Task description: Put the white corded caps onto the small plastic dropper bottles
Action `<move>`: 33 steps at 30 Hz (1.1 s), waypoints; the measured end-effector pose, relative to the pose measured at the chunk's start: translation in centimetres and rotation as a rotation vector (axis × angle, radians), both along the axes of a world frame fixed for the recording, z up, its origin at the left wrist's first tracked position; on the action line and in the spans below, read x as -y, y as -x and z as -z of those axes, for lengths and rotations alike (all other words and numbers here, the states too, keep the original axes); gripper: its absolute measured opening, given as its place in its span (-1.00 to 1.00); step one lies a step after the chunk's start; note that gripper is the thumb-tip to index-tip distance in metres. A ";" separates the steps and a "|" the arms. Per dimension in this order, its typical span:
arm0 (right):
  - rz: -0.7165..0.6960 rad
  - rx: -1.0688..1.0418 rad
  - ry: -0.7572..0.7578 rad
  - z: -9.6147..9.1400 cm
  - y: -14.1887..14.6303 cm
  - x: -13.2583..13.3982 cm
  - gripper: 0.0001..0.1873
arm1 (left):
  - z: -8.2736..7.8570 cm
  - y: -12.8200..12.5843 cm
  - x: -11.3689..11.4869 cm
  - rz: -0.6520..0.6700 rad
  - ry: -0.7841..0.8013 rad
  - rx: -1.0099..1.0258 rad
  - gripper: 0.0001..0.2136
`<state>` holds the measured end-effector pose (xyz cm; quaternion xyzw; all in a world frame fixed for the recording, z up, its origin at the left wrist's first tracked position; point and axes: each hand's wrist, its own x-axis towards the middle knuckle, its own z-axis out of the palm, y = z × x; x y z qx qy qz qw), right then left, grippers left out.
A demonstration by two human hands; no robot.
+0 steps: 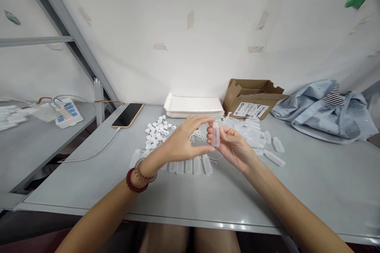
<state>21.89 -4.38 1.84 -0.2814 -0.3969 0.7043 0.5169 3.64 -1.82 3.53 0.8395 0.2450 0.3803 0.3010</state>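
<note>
My right hand (pixel 230 142) holds a small translucent plastic bottle (pixel 215 137) upright above the table, its fingers closed around the side. To the left of that bottle, my left hand (pixel 185 140) is spread, thumb and fingers apart, fingertips close to the bottle; whether they touch it I cannot tell. Below my left hand, a row of similar bottles (pixel 188 167) lies on the table, partly hidden by the wrist. White caps (pixel 156 132) are heaped behind my left forearm. More clear bottles (pixel 255 136) lie piled behind my right hand. Small white loop-like pieces (pixel 197 135) show between the hands.
A stack of white envelopes (pixel 194 104) and an open cardboard box (pixel 252 102) stand against the wall. A phone (pixel 127 115) with a white cable (pixel 97 159) lies at left. Blue cloth (pixel 323 112) is at right. A power strip (pixel 69 114) sits on the neighbouring table.
</note>
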 end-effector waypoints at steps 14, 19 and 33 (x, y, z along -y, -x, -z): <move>0.028 0.230 -0.170 -0.3 -1.1 -0.5 -0.67 | -0.3 0.0 0.4 -0.190 -0.725 -0.248 -0.68; 0.198 0.465 -0.404 -1.3 -2.4 -0.4 -0.52 | -0.4 0.1 0.5 -0.210 -0.789 -0.387 -0.68; 0.280 1.027 -0.637 -1.9 -3.0 -0.1 -0.73 | -0.6 -1.9 1.2 -0.210 -0.765 -0.564 -0.76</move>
